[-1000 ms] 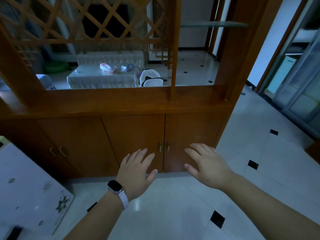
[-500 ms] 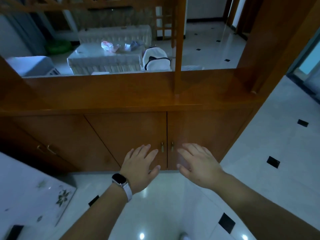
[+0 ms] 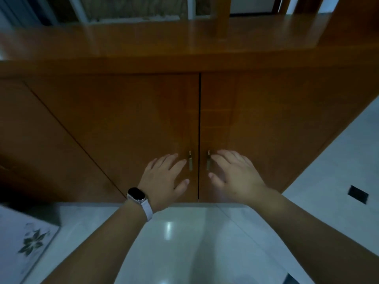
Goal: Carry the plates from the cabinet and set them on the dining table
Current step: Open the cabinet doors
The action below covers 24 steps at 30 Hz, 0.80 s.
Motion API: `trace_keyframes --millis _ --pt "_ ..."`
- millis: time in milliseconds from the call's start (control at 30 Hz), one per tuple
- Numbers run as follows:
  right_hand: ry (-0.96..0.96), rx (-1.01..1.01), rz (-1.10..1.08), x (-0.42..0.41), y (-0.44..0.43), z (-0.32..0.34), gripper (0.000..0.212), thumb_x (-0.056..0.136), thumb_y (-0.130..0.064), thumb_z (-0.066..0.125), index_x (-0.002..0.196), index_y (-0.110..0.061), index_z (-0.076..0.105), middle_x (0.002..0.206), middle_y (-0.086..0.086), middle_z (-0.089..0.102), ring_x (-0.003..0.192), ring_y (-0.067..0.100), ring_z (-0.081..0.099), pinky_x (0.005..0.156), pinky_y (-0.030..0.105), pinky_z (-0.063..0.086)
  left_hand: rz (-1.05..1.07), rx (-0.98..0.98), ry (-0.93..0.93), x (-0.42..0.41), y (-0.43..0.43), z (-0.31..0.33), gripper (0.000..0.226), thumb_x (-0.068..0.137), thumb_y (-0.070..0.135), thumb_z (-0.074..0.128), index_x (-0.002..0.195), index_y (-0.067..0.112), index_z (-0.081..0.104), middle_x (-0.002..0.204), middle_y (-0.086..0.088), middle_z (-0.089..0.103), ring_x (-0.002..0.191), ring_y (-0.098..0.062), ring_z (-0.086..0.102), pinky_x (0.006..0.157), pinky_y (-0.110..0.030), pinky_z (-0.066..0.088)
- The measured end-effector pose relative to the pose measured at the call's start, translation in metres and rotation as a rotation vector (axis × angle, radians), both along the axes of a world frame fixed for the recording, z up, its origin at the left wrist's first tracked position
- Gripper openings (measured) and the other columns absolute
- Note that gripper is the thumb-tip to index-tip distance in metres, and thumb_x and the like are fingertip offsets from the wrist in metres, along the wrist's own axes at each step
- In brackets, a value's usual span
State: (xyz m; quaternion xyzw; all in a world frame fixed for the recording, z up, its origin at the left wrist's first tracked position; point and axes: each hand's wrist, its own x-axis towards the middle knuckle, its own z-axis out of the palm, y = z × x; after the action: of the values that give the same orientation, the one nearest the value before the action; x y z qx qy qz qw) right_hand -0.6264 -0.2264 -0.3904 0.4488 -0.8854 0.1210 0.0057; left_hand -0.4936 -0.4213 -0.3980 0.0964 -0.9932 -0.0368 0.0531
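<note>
Cabinet (image 3: 127,119) doors closed; plates unseen, presumably inside. Grip released on left hand (image 3: 164,178) and right hand (image 3: 235,174), fingers spread just beside the door handles (image 3: 190,161). Plates likely stiff, breakable, slick: support under rims.

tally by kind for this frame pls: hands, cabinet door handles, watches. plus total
Hands: 2 (left hand, right hand)
Door handles: 2 (left handle, right handle)
Watches: 1 (watch on the left wrist)
Total: 5
</note>
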Motion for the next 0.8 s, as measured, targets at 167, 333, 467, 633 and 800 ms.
trace_keyframes --millis 167,333,467,633,800 --pt "-0.014 -0.149 -0.07 -0.027 -0.023 -0.078 0.054 0.096 -0.048 0.044 0.144 -0.022 0.042 0.143 -0.003 0.047 0.133 0.016 0.039 0.108 0.038 0.035 -0.028 -0.017 0.132 -0.031 -0.019 -0.081 0.055 0.092 0.05 0.041 0.137 0.021 0.047 0.141 -0.005 0.049 0.129 -0.025 0.045 0.101 -0.046 0.039" --pt "-0.104 -0.35 -0.146 -0.038 -0.036 -0.118 0.053 0.095 -0.044 0.053 0.141 -0.021 0.045 0.133 -0.004 0.054 0.12 0.014 0.052 0.095 0.033 0.05 0.037 0.161 0.305 -0.057 -0.008 -0.115 0.051 0.094 0.045 0.046 0.139 0.02 0.043 0.136 0.0 0.052 0.122 -0.017 0.048 0.094 -0.039 0.047" --pt "-0.245 -0.432 -0.188 -0.037 -0.051 -0.133 0.053 0.095 -0.04 0.056 0.142 -0.019 0.044 0.124 -0.004 0.058 0.108 0.011 0.056 0.086 0.03 0.052 0.151 0.383 0.424 -0.071 0.0 -0.125 0.046 0.092 0.039 0.055 0.133 0.021 0.043 0.126 0.004 0.055 0.113 -0.012 0.053 0.087 -0.032 0.05" --pt "-0.324 -0.509 -0.212 -0.035 -0.062 -0.14 0.051 0.095 -0.036 0.057 0.139 -0.016 0.041 0.113 -0.005 0.057 0.097 0.012 0.058 0.075 0.027 0.052 0.269 0.736 0.476 -0.078 0.008 -0.119 0.049 0.091 0.032 0.06 0.135 0.022 0.041 0.122 0.006 0.056 0.11 -0.013 0.056 0.09 -0.036 0.053" --pt "-0.393 -0.579 -0.24 -0.026 -0.059 -0.14 0.029 0.097 -0.029 0.057 0.122 -0.021 0.044 0.086 -0.015 0.048 0.072 0.005 0.052 0.059 0.023 0.046 0.31 0.876 0.457 -0.079 0.021 -0.116 0.044 0.094 0.026 0.059 0.135 0.02 0.043 0.105 0.016 0.051 0.101 -0.009 0.052 0.081 -0.025 0.045"
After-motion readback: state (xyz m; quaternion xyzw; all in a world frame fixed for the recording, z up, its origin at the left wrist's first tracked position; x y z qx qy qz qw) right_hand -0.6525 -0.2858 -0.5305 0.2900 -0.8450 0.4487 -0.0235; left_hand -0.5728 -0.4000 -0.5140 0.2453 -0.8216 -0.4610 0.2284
